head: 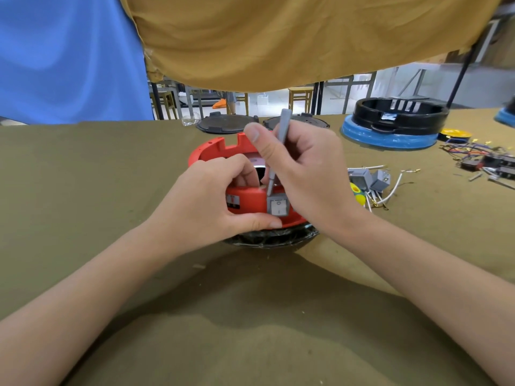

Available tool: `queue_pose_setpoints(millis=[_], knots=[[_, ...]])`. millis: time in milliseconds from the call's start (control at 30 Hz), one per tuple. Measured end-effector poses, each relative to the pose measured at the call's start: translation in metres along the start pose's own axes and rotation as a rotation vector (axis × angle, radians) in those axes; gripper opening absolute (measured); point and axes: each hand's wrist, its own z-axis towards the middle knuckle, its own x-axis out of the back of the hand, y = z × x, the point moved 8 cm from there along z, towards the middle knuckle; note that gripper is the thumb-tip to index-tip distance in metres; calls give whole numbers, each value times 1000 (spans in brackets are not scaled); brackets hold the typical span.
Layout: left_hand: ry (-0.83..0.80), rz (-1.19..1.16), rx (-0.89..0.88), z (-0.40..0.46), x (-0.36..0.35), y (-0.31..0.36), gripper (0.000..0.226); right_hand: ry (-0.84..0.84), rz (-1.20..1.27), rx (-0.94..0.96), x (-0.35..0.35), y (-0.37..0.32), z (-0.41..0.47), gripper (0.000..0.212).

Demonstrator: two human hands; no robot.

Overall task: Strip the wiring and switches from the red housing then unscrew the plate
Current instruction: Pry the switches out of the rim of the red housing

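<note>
Hands (211, 196) divided duties: your left gripped the red housing (245, 200) to steady it while your right (301, 174) held the grey tool (278, 154), prying behind the switch (277, 207).

Both bare forearms reach forward and converge. The left hand (214, 201) is curled, thumb extended rightward beneath the fingers. The right hand (301, 168) is raised, fingers and thumb pinched together, wrist bent downward.

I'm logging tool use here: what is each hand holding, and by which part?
The right hand grips a slim grey tool mid-shaft. The left hand holds the red plastic housing by its near wall.
</note>
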Motion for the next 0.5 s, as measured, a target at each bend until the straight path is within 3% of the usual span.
queue_pose_setpoints(millis=[167, 367, 500], knots=[[-24, 14, 5, 2, -2, -1, 52, -128, -126, 93, -10, -11, 2, 40], [-51, -22, 43, 2, -7, -5, 68, -302, -255, 28, -31, -9, 13, 45], [-50, -10, 77, 2, -7, -7, 67, -365, -265, -24, -37, -4, 18, 47]])
